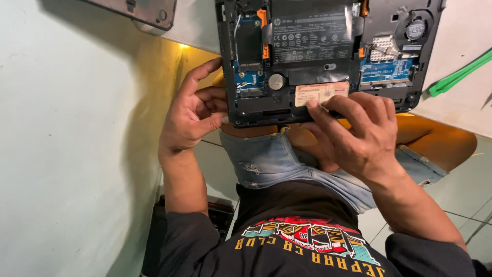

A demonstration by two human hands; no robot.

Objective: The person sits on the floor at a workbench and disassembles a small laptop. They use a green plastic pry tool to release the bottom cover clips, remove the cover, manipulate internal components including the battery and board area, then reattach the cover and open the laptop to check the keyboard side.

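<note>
Pale, matt worktop (77, 154) fills the view's left side, and beyond its edge pale floor tiles show between the person's knees. An opened laptop (328, 56) lies bottom-up at the worktop's near edge, its base cover off, so that the inner parts face the head camera and sit within easy reach of both hands. The left hand (192, 110) cups the laptop's left near corner, fingers curled against the black plastic rim, which looks like a brace to keep the body from sliding. The right hand (359, 128) comes in over the near edge; its thumb and forefinger are pressed together at the lower corner of a pale pink rectangular sticker (322, 92), seemingly pinching or picking at it, though whether the corner is lifted cannot be told. The casing is hard black plastic with a smooth black battery panel, small blue circuit boards, a round silver coin cell (276, 81), orange clips and a round fan (415, 28) at the far right. A flat green plastic pry tool (458, 76) lies apart on the right, and a grey panel (138, 13) rests beyond.
</note>
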